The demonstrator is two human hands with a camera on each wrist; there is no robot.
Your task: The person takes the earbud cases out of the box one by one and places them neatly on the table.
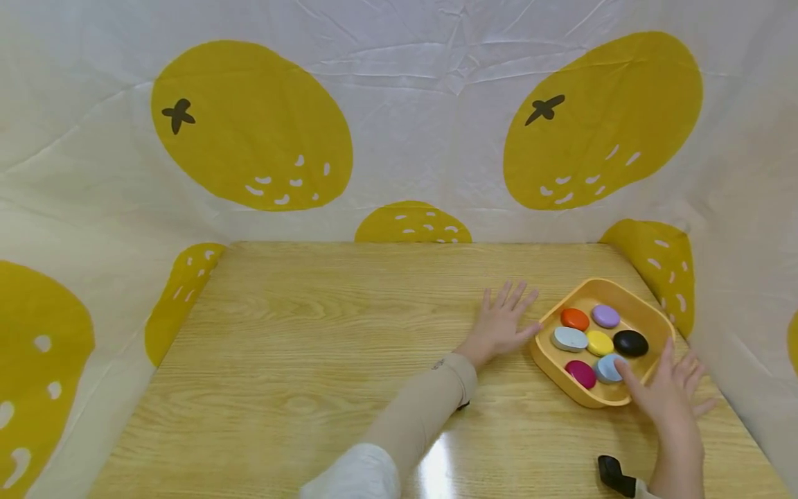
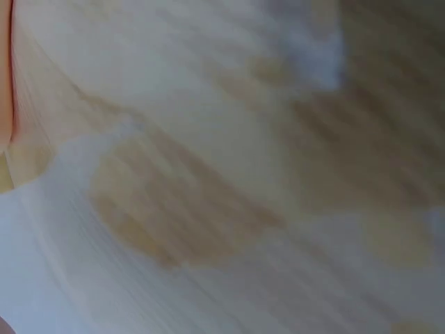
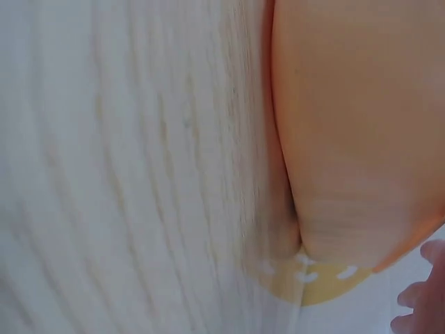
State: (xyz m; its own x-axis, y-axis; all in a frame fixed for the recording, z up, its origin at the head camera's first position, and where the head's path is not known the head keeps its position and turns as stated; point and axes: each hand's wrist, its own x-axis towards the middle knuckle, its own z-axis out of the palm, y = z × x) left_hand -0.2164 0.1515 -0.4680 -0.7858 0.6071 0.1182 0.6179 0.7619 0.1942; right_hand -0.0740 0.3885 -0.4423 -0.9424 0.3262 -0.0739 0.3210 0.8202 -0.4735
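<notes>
At the right of the head view, an orange tray (image 1: 632, 320) is sitting on the bench (image 1: 312, 333), holding seven coloured rounded pieces (image 1: 600, 343). The left hand (image 1: 499, 326) is lying at its left edge and the right hand (image 1: 670, 391) is overlapping its lower-right rim, each grip standing apart, fingers spread.
</notes>
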